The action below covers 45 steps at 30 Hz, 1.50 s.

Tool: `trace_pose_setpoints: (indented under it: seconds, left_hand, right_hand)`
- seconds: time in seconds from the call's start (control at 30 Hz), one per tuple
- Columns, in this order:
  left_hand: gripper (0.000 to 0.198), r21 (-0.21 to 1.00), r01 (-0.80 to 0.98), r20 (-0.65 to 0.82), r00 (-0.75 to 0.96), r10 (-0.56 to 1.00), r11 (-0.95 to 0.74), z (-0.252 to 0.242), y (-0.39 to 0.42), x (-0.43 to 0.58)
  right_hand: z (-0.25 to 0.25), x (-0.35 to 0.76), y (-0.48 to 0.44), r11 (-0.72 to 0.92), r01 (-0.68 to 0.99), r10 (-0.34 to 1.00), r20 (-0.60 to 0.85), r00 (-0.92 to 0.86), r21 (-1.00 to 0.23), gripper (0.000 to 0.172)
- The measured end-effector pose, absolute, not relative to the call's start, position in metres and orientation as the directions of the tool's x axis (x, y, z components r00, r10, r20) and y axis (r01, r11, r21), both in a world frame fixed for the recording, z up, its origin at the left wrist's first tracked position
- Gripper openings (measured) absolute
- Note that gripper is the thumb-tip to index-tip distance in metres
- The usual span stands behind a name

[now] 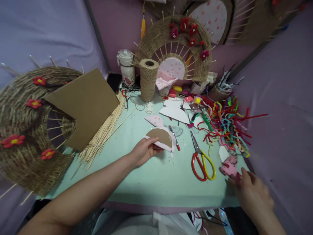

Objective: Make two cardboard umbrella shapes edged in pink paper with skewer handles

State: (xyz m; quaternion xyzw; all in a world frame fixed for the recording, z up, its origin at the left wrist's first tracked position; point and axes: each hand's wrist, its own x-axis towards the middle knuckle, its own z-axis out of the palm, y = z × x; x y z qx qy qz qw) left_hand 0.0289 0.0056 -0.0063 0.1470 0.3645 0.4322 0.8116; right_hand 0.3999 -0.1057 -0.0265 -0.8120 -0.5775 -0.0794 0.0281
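Note:
My left hand (145,151) pinches a half-round piece of brown cardboard (160,135) with white cloth folded about its edge. A shiny line, like glue, runs along the cardboard's right rim. At the right table edge my right hand (255,191), a little blurred, is closed round the handle of a pink glue gun (229,165). Between the hands lie scissors (201,160) with one red and one yellow handle. Just beyond the cardboard are a red pen (174,138), a clear protractor (178,131) and a pink-spotted cloth piece (154,120).
A twine spool (148,81), a white flask (126,67) and white half-round pieces (174,114) stand or lie at the back. Colourful pipe cleaners (225,120) crowd the right. Thin sticks (102,133), a cardboard sheet (85,104) and a woven twine fan (22,124) fill the left.

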Motion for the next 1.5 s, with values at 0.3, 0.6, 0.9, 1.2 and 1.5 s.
trace_pose_setpoints:
  seconds: [0.3, 0.6, 0.9, 1.2, 1.5]
  left_hand:
    - [0.015, 0.479, -0.599, -0.412, 0.491, 0.767, 0.641, -0.007, 0.001, 0.029]
    - [0.018, 0.518, -0.64, -0.335, 0.459, 0.823, 0.568, -0.01, 0.0, 0.031]
    - [0.022, 0.557, -0.658, -0.358, 0.361, 0.861, 0.507, -0.009, -0.005, 0.037]
    - [0.028, 0.652, -0.654, -0.321, 0.221, 0.921, 0.384, -0.011, -0.009, 0.042]
    - [0.023, 0.553, -0.692, -0.387, 0.279, 0.879, 0.464, -0.011, -0.004, 0.04]
  right_hand:
    - [0.015, 0.237, -0.06, -0.071, 0.33, 0.962, 0.022, 0.271, -0.941, 0.024]
    - [-0.001, 0.167, -0.022, -0.263, -0.685, 0.921, -0.389, 0.033, -0.68, 0.019]
    - [-0.002, 0.166, -0.025, -0.107, -0.412, 0.932, -0.235, 0.276, -0.905, 0.036]
    - [-0.003, 0.171, -0.027, 0.102, 0.301, 0.888, 0.223, 0.403, -0.948, 0.025]
    - [-0.017, 0.188, -0.021, -0.195, -0.349, 0.95, -0.265, 0.166, -0.917, 0.034]
